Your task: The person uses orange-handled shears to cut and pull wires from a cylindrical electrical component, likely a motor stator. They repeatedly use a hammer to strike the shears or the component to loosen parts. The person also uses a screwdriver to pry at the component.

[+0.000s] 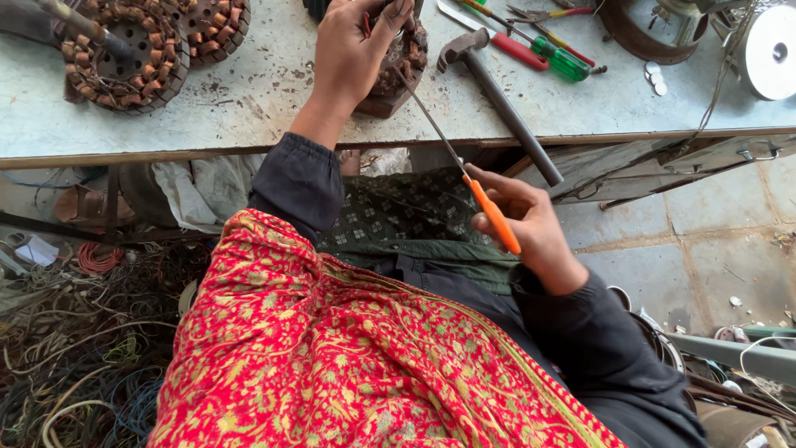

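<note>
We find the wound motor stator point(405, 62), a round dark core ringed with dull copper coils, at the near edge of the worn grey surface point(249, 99). Our left hand point(352, 50) is clenched over its top. Our right hand point(531, 228) holds a grip on the orange handle of a screwdriver point(464, 174), whose thin steel shaft slants up into the stator. A steel hammer point(497, 99) lies just beside it.
</note>
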